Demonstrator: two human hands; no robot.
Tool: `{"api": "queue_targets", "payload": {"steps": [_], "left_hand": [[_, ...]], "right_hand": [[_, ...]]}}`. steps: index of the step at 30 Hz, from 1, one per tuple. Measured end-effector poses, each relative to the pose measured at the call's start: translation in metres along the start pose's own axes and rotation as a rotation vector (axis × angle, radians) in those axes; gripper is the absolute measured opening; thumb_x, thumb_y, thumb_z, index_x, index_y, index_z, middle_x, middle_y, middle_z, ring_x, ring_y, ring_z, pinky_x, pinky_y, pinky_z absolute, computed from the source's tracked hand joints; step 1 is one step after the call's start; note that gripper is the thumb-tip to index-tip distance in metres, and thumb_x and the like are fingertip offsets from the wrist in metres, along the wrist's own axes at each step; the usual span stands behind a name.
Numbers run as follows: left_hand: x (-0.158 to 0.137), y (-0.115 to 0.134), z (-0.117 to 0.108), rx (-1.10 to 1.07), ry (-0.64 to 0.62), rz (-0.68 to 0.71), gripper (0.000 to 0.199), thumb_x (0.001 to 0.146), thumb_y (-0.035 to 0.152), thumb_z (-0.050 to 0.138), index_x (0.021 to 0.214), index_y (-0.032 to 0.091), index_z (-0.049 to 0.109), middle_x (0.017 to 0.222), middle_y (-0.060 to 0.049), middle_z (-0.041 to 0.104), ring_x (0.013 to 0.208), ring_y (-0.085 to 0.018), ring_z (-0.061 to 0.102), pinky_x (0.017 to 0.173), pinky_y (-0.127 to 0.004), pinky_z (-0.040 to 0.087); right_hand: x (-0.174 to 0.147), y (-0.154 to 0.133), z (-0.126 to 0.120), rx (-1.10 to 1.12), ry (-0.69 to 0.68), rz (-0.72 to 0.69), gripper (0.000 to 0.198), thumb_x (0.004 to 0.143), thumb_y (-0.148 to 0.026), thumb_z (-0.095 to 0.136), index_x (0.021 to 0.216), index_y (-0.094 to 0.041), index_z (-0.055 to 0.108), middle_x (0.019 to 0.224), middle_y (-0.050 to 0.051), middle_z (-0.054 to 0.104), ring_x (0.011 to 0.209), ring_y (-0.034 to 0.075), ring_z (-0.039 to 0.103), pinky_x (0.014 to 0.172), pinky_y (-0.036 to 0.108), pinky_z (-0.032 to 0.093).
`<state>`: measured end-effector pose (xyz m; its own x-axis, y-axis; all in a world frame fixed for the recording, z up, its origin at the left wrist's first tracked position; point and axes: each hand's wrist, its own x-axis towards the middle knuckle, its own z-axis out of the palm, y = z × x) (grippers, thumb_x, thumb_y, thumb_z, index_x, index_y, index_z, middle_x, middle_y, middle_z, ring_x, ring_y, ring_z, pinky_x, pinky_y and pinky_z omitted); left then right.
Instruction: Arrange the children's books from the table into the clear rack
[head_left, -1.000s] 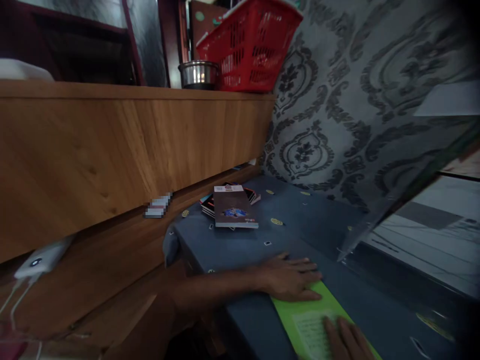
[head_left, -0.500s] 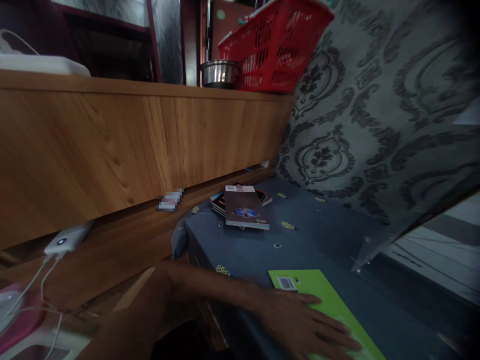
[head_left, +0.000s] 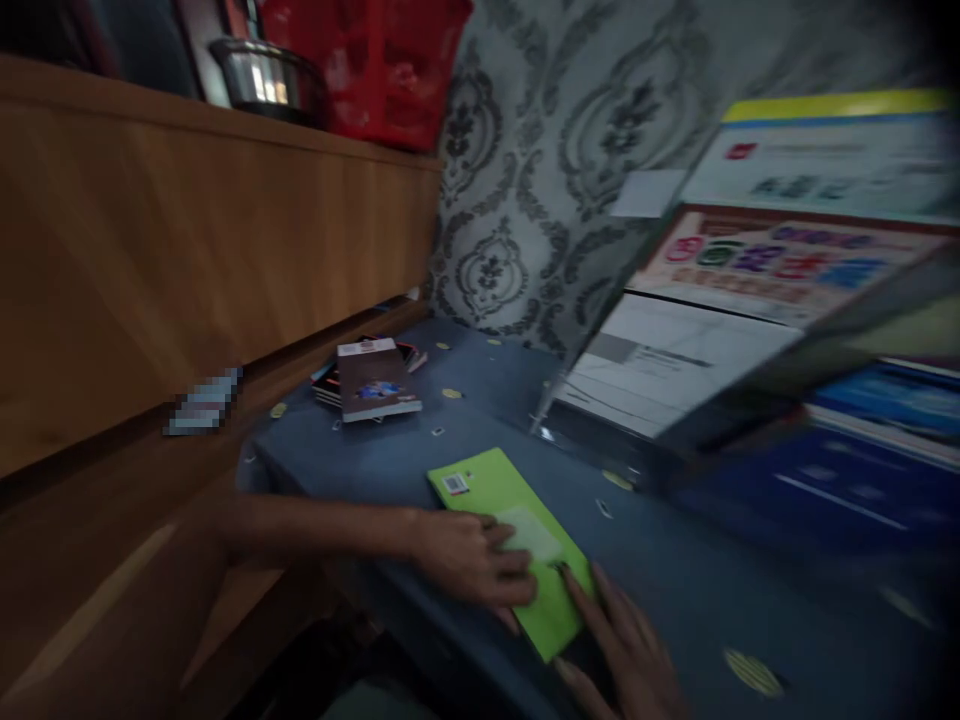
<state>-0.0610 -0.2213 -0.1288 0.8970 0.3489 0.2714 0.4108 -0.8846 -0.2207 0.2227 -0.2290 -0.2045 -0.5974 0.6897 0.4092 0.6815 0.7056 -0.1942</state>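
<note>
A light-green book with a barcode label lies on the blue cloth, back cover up, with a pale patch at its middle. Across its left edge lies my left hand, fingers bent over the cover and the thumb low at the edge, gripping it. My right hand comes in from the bottom, fingers stretched apart along the book's right edge and the thumb near its lower corner. Motion blurs both hands a little.
Farther back on the blue cloth sits a stack of books. A clear stand with leaflets rises at right. Along the left runs a wooden panel, topped by a metal pot and a red basket.
The view has swung right, bringing the leaflet stand in. My left hand has gone from lying flat on the green book to bent over its left edge. My right hand has appeared.
</note>
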Motion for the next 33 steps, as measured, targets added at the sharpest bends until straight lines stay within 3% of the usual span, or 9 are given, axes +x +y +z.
{"api": "queue_targets", "payload": {"steps": [6,10,14,18,21,24,26,29,33], "left_hand": [[0.023,-0.007,-0.018,-0.205,0.064,-0.282,0.037,0.103,0.042,0.029,0.095,0.018,0.056,0.077,-0.003,0.068,0.068,-0.015,0.063,0.058,-0.025,0.039],[0.046,-0.015,-0.044,-0.564,0.213,-0.480,0.036,0.103,0.036,0.028,0.083,0.019,0.052,0.068,0.002,0.057,0.060,-0.011,0.054,0.059,-0.024,0.036],[0.069,-0.030,-0.064,-0.961,0.430,-0.706,0.041,0.097,0.046,0.040,0.066,0.020,0.042,0.059,0.005,0.041,0.056,-0.009,0.043,0.055,-0.021,0.032],[0.092,-0.049,-0.061,-1.467,0.754,-0.923,0.046,0.081,0.062,0.058,0.070,0.019,0.048,0.059,0.005,0.048,0.053,-0.009,0.044,0.051,-0.020,0.035],[0.096,-0.058,-0.040,-1.684,0.892,-1.054,0.050,0.067,0.063,0.071,0.079,0.017,0.054,0.062,0.003,0.056,0.058,-0.013,0.054,0.057,-0.023,0.044],[0.079,-0.063,-0.008,-1.563,0.794,-1.198,0.046,0.071,0.058,0.067,0.090,0.018,0.054,0.068,0.001,0.060,0.065,-0.017,0.061,0.065,-0.030,0.051],[0.060,-0.065,0.012,-1.255,0.625,-1.234,0.044,0.076,0.048,0.062,0.107,0.018,0.052,0.084,-0.003,0.065,0.080,-0.020,0.065,0.077,-0.036,0.053],[0.036,-0.068,0.032,-0.730,0.394,-1.083,0.048,0.081,0.033,0.057,0.124,0.016,0.049,0.124,-0.014,0.060,0.120,-0.027,0.055,0.105,-0.046,0.042],[0.030,-0.068,0.045,-0.491,0.120,-0.865,0.043,0.093,0.030,0.042,0.132,0.013,0.048,0.145,-0.018,0.047,0.142,-0.028,0.036,0.117,-0.049,0.029]], "right_hand": [[0.017,-0.010,-0.023,0.270,0.016,0.217,0.048,0.087,-0.049,0.059,0.129,-0.026,0.064,0.141,0.012,0.057,0.128,0.032,0.054,0.102,0.052,0.048],[0.036,-0.012,-0.042,0.609,0.100,0.429,0.034,0.084,-0.047,0.064,0.104,-0.022,0.074,0.113,0.010,0.073,0.105,0.029,0.067,0.094,0.045,0.054],[0.049,-0.014,-0.055,0.968,0.203,0.676,0.038,0.068,-0.055,0.077,0.084,-0.020,0.076,0.078,0.005,0.075,0.075,0.025,0.069,0.074,0.039,0.058],[0.064,-0.019,-0.061,1.240,0.221,0.653,0.041,0.063,-0.059,0.080,0.071,-0.019,0.073,0.067,0.003,0.072,0.068,0.021,0.067,0.073,0.036,0.057],[0.075,-0.020,-0.063,1.362,0.230,0.649,0.046,0.069,-0.063,0.073,0.072,-0.018,0.070,0.064,0.002,0.068,0.060,0.016,0.063,0.062,0.030,0.053],[0.078,-0.012,-0.064,1.330,0.132,0.698,0.048,0.073,-0.065,0.069,0.069,-0.017,0.061,0.057,-0.002,0.061,0.049,0.011,0.054,0.049,0.023,0.045],[0.074,-0.002,-0.064,1.181,-0.014,0.735,0.048,0.075,-0.065,0.064,0.065,-0.019,0.054,0.049,-0.005,0.053,0.041,0.010,0.048,0.042,0.022,0.039],[0.065,0.011,-0.065,0.764,-0.132,0.754,0.043,0.084,-0.056,0.054,0.060,-0.021,0.047,0.045,-0.005,0.050,0.037,0.011,0.046,0.040,0.023,0.033],[0.067,0.005,-0.069,0.198,-0.066,0.644,0.036,0.092,-0.038,0.047,0.063,-0.020,0.057,0.056,0.001,0.062,0.054,0.017,0.060,0.053,0.026,0.040]]}}
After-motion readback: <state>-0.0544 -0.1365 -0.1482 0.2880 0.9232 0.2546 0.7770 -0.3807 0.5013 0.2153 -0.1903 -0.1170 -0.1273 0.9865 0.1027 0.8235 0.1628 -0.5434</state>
